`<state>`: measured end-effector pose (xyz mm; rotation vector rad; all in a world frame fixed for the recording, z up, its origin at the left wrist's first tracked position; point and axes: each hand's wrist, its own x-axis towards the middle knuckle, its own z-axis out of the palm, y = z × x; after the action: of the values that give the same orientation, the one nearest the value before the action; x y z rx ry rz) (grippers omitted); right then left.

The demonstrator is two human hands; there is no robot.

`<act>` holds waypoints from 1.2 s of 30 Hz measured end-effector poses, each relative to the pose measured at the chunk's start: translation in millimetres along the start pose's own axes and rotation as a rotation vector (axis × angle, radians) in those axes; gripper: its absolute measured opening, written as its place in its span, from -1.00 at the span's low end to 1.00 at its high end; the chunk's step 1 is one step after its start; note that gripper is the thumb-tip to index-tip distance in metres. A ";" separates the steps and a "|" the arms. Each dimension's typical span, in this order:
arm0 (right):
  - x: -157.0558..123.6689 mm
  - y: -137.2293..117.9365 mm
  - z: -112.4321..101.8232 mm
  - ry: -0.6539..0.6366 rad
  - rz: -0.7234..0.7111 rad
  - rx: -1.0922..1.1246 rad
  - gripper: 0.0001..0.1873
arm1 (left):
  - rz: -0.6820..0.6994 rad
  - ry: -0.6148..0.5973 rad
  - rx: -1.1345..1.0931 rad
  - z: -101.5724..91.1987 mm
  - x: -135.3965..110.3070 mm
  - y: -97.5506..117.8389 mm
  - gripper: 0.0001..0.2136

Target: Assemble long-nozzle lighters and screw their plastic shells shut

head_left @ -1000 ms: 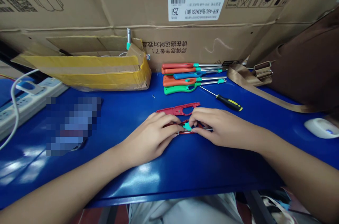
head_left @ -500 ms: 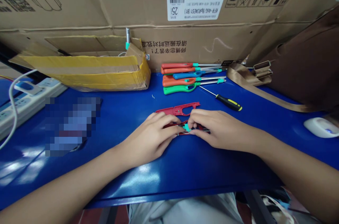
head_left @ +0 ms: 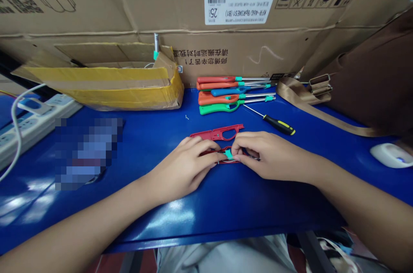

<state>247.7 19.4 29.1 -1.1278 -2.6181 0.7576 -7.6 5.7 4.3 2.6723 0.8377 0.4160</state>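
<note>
My left hand (head_left: 183,169) and my right hand (head_left: 267,154) meet over a red lighter half-shell (head_left: 222,156) lying on the blue table (head_left: 226,204). The left fingers press down on its left end. The right thumb and fingers pinch a small teal trigger piece (head_left: 229,154) seated in that shell. A thin metal tube sticks out to the right under the right hand. Just behind the hands lies a second red half-shell (head_left: 217,134), untouched.
Several finished long lighters (head_left: 226,94) in red, orange, blue and green lie behind, with a black-and-yellow screwdriver (head_left: 274,122) beside them. A yellow-taped cardboard tray (head_left: 106,84) is at back left, a power strip (head_left: 29,122) at left, a white mouse (head_left: 390,154) and brown bag strap (head_left: 309,101) at right.
Both hands stay on the red shell. The right fingers shifted slightly around the teal trigger piece; nothing else moved.
</note>
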 end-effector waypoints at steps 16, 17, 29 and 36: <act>0.5 0.4 0.0 0.003 0.004 0.025 -0.86 | -0.010 0.046 -0.069 1.6 -1.2 -3.3 -0.76; 0.3 0.5 0.5 0.007 0.010 0.019 -0.86 | -0.009 0.053 -0.077 1.5 -0.8 -3.4 -0.76; -0.7 -3.1 2.5 -0.053 0.007 -0.023 -0.96 | -0.033 0.084 -0.162 1.2 1.7 -2.8 -0.80; -1.4 -2.8 2.7 -0.054 0.002 -0.027 -0.96 | -0.025 0.063 -0.127 0.4 1.3 -2.6 -0.74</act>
<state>246.0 15.7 28.3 -1.1323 -2.6794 0.7663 -7.8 8.5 3.2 2.5418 0.8332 0.5318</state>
